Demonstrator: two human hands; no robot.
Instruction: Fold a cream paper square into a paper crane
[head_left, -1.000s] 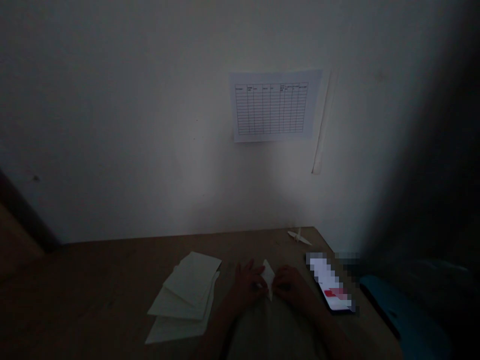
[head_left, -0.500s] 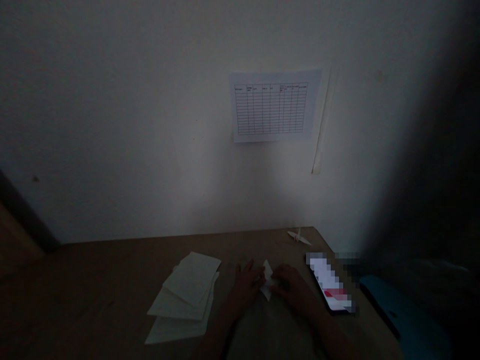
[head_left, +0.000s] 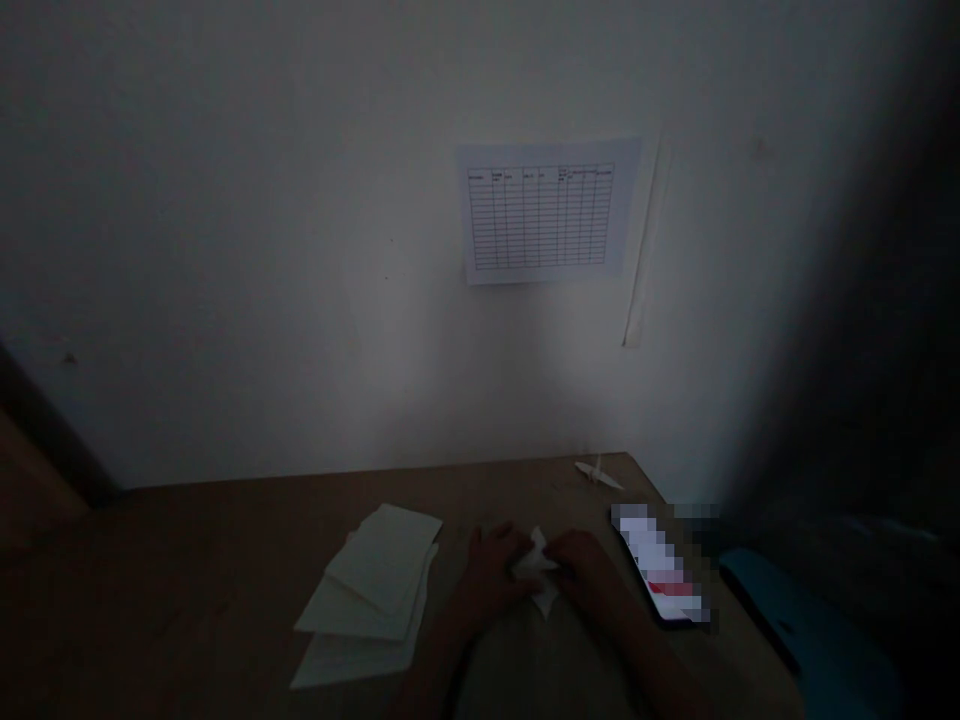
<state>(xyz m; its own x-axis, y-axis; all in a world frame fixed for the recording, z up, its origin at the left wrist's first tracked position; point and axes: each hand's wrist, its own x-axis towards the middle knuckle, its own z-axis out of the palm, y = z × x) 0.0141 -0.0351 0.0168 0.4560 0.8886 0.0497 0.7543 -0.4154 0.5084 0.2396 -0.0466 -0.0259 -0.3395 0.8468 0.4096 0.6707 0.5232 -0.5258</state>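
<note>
A small white folded paper [head_left: 539,568] lies between my two hands near the front of the brown table [head_left: 247,520]. From its left side, my left hand [head_left: 498,566] grips it, thumb low and fingers above. My right hand [head_left: 581,560] pinches its right edge with curled fingers. The paper has pointed ends above and below, and its middle is partly covered by fingers. Behind my right hand, a small folded paper bird [head_left: 598,474] sits by the table's back edge.
Left of my hands lies a loose stack of white paper sheets [head_left: 375,590]. A phone [head_left: 664,570] with a lit, blurred screen is at the right. Beyond the table edge stands a blue chair [head_left: 817,630]. A printed table sheet [head_left: 544,215] hangs on the wall.
The folded paper has shifted slightly toward me and its outline looks wider, with a point now toward the right hand. My left thumb has moved lower on it.
</note>
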